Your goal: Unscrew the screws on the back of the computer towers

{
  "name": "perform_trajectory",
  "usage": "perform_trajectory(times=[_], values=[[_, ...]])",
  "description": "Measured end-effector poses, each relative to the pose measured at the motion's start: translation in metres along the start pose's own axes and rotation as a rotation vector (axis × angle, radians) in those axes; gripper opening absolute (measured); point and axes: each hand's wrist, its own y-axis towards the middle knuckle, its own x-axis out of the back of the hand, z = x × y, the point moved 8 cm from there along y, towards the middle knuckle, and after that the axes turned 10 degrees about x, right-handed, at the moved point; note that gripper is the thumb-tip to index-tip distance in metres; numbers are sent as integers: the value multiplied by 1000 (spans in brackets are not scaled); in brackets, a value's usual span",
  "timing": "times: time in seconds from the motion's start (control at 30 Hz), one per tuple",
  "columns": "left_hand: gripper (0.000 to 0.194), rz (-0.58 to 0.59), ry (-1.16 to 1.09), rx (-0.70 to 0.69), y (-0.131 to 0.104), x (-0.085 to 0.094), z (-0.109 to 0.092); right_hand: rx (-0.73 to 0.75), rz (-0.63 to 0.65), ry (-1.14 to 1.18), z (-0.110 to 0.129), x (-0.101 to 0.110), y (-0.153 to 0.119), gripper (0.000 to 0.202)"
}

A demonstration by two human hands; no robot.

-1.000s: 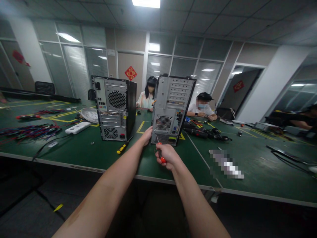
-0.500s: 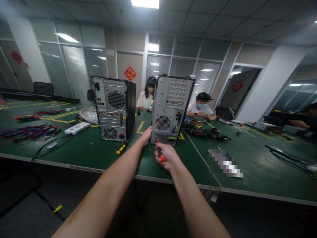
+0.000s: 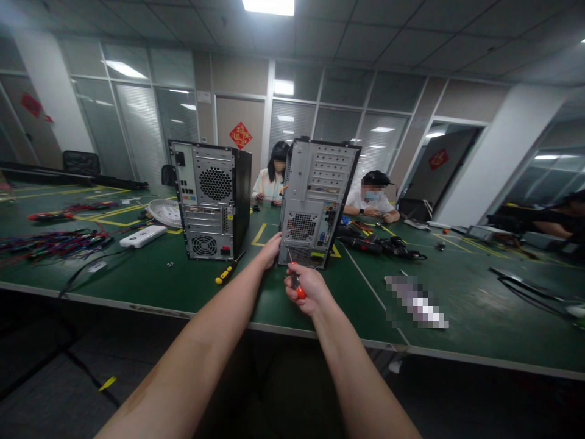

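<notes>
A computer case (image 3: 305, 183) stands upright on the green table with its metal back panel facing me. My right hand (image 3: 307, 288) is closed around a red-handled screwdriver (image 3: 299, 291), whose shaft points up at the lower left of that panel. My left hand (image 3: 272, 251) lies against the lower left side of the same case; its fingers are mostly hidden. A second case (image 3: 208, 201) stands to the left, also back side forward. On the table in front of it lies a yellow screwdriver (image 3: 223, 274).
At left are a bundle of coloured wires (image 3: 55, 244), a white power strip (image 3: 143, 236) and a round white basket (image 3: 165, 212). Black cables (image 3: 395, 247) and a blurred flat object (image 3: 415, 302) lie at right. Two people sit across the table; another is at far right.
</notes>
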Motion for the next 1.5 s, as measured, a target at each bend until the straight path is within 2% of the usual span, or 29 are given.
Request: perform_trajectory(times=[0.63, 0.83, 1.07, 1.17, 1.3, 1.43, 1.5], values=[[35, 8, -7, 8, 4, 0, 2, -13, 34, 54, -2, -2, 0, 22], [36, 1, -13, -2, 6, 3, 4, -3, 47, 6, 0, 4, 1, 19], [36, 0, -9, 25, 15, 6, 11, 10, 117, -385, 12, 31, -15, 27], [38, -3, -19, 45, 18, 6, 12, 168, 95, -569, 35, 53, -26, 15], [33, -3, 11, 49, 15, 5, 9, 408, -47, -932, 72, 90, -44, 24], [31, 2, 24, 24, 12, 5, 6, 455, -131, -1226, 88, 114, -59, 28], [32, 11, 22, 28, 13, 4, 7, 457, -74, -1293, 84, 113, -62, 31]])
